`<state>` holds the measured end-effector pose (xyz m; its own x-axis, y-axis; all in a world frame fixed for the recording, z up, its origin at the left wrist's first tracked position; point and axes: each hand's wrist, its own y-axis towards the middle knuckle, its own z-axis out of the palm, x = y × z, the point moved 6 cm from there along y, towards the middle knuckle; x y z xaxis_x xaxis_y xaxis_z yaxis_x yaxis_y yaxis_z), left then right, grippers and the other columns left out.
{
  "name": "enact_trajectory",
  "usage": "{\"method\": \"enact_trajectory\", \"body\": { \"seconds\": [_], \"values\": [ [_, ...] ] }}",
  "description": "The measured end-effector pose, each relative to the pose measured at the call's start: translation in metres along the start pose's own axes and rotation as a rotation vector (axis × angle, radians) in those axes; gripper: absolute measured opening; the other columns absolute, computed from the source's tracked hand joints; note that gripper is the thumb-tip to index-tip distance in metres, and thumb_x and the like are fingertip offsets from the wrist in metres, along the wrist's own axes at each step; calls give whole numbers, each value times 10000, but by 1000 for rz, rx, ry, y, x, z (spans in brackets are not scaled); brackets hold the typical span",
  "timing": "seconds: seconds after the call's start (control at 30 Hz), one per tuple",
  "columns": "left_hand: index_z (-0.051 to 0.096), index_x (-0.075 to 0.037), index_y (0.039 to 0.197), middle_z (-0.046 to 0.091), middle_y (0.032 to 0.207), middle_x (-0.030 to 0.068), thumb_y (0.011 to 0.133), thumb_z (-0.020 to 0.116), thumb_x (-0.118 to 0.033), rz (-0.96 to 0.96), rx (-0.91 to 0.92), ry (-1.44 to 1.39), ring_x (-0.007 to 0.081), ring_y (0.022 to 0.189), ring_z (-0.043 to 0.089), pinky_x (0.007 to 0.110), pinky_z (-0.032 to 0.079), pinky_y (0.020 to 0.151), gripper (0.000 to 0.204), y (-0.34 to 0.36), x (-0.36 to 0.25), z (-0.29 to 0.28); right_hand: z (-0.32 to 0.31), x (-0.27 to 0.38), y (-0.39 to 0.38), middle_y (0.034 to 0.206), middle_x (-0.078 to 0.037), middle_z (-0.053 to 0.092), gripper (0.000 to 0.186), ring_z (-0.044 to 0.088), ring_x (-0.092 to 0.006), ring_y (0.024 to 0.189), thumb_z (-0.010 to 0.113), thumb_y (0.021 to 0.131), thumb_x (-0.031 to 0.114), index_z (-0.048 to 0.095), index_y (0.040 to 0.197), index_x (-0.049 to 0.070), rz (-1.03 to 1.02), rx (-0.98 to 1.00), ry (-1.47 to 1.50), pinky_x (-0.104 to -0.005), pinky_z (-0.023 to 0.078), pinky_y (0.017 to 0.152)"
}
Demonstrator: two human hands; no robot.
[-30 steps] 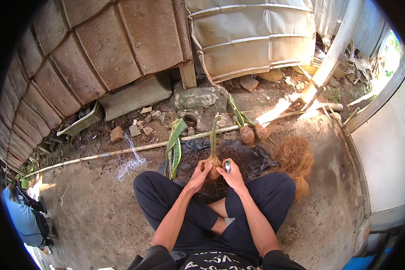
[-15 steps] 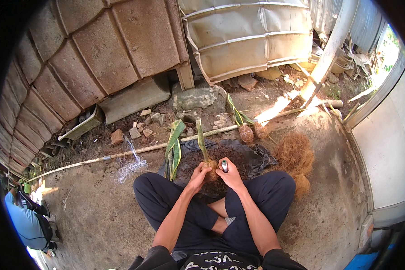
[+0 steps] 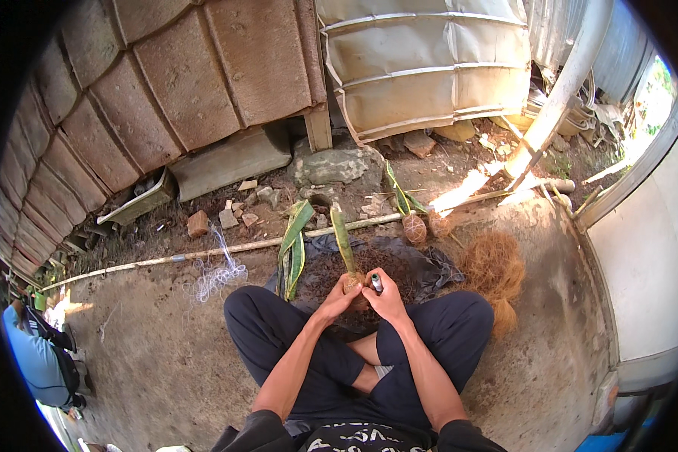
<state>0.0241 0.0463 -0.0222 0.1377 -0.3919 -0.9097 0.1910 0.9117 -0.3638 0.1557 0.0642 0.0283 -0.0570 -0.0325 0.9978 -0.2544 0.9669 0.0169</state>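
The left hand [image 3: 337,298] grips a brown fibre ball [image 3: 351,283] bearing one green leaf [image 3: 342,239]; the right hand [image 3: 386,297] curls its fingers round a small white-and-green cylinder [image 3: 377,283]. At two o'clock, two round brown plant balls [image 3: 414,229] look fully wrapped; at ten, long yellow-edged leaves [image 3: 295,260] appear unwrapped.

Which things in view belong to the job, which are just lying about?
Likely the job:
Brown fibre ball with upright green leaf, between left hand and right hand
Small pale dark-ended cylinder, in right hand
Shaggy brown fibre heap
Yellow-edged green leaves
Tangled white string

Apparently just lying about:
Reddish brick chunk
Long thin tan pole
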Motion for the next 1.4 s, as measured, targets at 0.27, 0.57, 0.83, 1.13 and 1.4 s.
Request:
{"method": "enact_trajectory", "body": {
  "seconds": [0.27, 0.57, 0.83, 1.13, 1.4],
  "values": [
    [376, -96, 1342, 448, 1328, 118, 1001, 473, -445, -109, 177, -236, 238, 1205, 517, 489, 501, 972, 498, -3, 0, 6, -11, 0, 3, 700, 1, 512, 168, 452, -82, 608, 685, 851, 101, 536, 908, 47, -8, -44, -81, -266, 397, 562],
    [420, -83, 1273, 528, 1204, 89, 975, 582, -352, -72, 20, -192, 166, 1078, 562, 372, 521, 879, 433, 0, 5, 3, -11, 8, -1, 676, -52, 541, 107, 494, -88, 598, 637, 873, 58, 537, 889, 27, -89, -61, -170, -279, 415, 552],
    [401, -71, 1377, 516, 1259, 87, 1006, 478, -439, -21, -47, 15, 197, 1163, 509, 381, 429, 992, 529, 5, 7, -2, 0, 13, -5, 683, -71, 555, 233, 525, -132, 591, 731, 805, 145, 551, 901, 33, -89, 16, -204, -303, 437, 560],
    [461, -66, 1377, 553, 1280, 78, 1005, 338, -561, -104, 43, -323, 214, 1159, 545, 413, 456, 972, 631, 4, 5, -1, -1, 16, -7, 666, -37, 496, 266, 468, -106, 579, 760, 775, 126, 523, 856, 36, -204, -53, -233, -279, 399, 538],
    [524, -71, 1301, 583, 1207, 75, 1001, 361, -556, -183, 29, -289, 214, 1106, 567, 440, 459, 960, 593, 9, 18, -1, -1, 22, -10, 672, -60, 509, 267, 493, -136, 598, 756, 770, 126, 516, 833, 25, -137, -41, -257, -301, 421, 564]
  ]
}}
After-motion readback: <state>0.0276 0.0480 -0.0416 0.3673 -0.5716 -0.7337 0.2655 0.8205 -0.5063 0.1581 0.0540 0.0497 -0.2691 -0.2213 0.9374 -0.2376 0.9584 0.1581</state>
